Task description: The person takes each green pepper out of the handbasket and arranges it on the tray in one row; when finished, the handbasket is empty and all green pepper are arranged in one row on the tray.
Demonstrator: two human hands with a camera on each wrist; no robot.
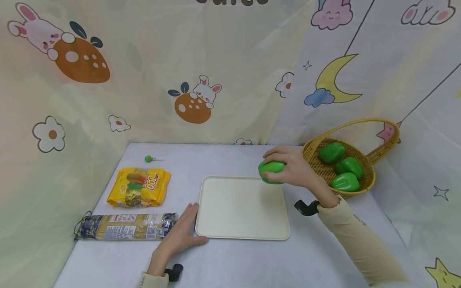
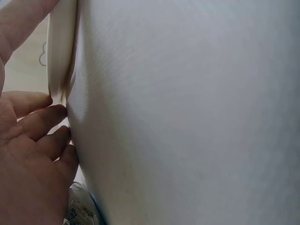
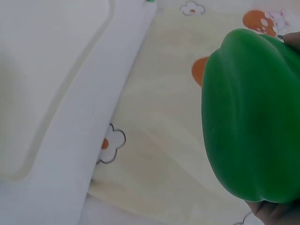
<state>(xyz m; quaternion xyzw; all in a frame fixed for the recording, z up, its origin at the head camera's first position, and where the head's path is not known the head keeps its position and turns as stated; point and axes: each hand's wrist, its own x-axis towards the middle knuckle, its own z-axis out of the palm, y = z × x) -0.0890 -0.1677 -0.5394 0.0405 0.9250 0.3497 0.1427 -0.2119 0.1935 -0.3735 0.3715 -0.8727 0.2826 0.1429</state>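
My right hand (image 1: pixel 293 166) grips a green bell pepper (image 1: pixel 271 171) above the far right corner of the cream tray (image 1: pixel 245 208). Close up in the right wrist view, the pepper (image 3: pixel 253 117) fills the right side, fingers at its top and bottom edges. My left hand (image 1: pixel 183 230) rests at the tray's left edge with its fingers extended. The left wrist view shows its fingertips (image 2: pixel 56 112) touching the tray rim (image 2: pixel 61 51). To the right, a wicker basket (image 1: pixel 370 176) holds three more green bell peppers (image 1: pixel 345 182).
A clear pack of noodles with dark blue ends (image 1: pixel 126 227) lies left of my left hand. Behind it sit a yellow snack bag (image 1: pixel 138 187) and a green lollipop (image 1: pixel 149 159). The basket's tall handle (image 1: pixel 354 122) arches up near the printed cloth backdrop (image 1: pixel 237 108).
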